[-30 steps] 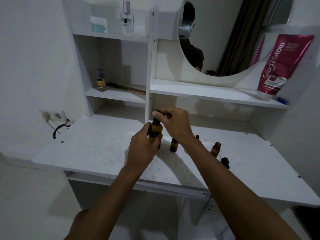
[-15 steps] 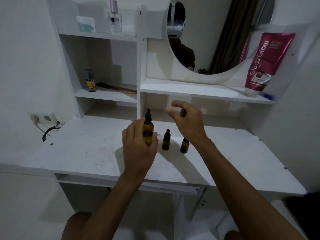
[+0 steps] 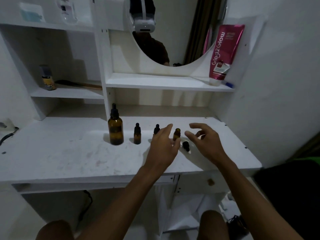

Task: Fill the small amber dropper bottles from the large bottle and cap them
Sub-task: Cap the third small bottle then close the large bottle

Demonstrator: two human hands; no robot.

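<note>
Upright on the white desk stand the large amber bottle, capped, two capped small bottles and one uncapped small bottle, its dropper cap lying just beside it. Left hand and right hand flank the uncapped bottle, fingers spread apart and empty.

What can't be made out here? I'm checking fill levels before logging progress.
Head view only:
- Liquid level in the large amber glass bottle and the capped small amber bottle: dark glass, dim light.
- Second capped small bottle: body hidden behind the left hand.
- Open small amber bottle: contents too small to tell.
- Loose black dropper cap: its tip is blurred.
</note>
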